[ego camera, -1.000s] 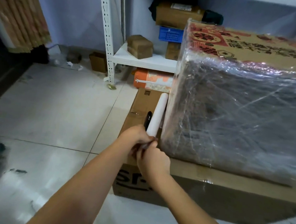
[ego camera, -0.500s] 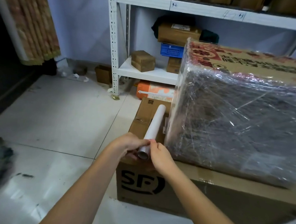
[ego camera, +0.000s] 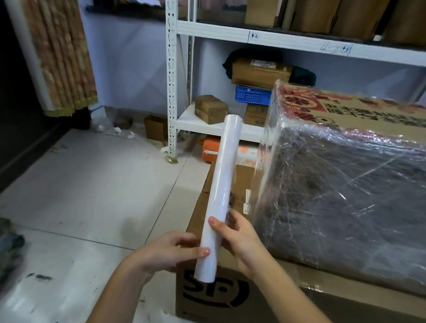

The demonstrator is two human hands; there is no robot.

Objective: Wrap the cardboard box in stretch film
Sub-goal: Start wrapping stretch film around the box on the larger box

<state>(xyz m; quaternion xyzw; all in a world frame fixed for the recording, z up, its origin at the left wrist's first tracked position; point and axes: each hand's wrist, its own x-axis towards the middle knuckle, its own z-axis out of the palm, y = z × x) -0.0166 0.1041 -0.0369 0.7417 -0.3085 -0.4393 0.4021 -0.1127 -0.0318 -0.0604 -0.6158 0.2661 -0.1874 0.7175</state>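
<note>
Cardboard box (ego camera: 361, 192), sides already under film, sits right of centre atop a larger brown carton (ego camera: 321, 317) (logo on near face). Film roll (ego camera: 220, 193) stands tilted just left of it. Left hand (ego camera: 168, 254) and right hand (ego camera: 240, 239) both grip its lower end. White shelving (ego camera: 173, 78) beyond.

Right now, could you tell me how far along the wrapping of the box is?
The box already has film over its near side and left corner. Both hands, left hand and right hand, hold the roll beside that corner. The printed top looks mostly bare, so more wrapping probably remains; the far sides are hidden.
</note>
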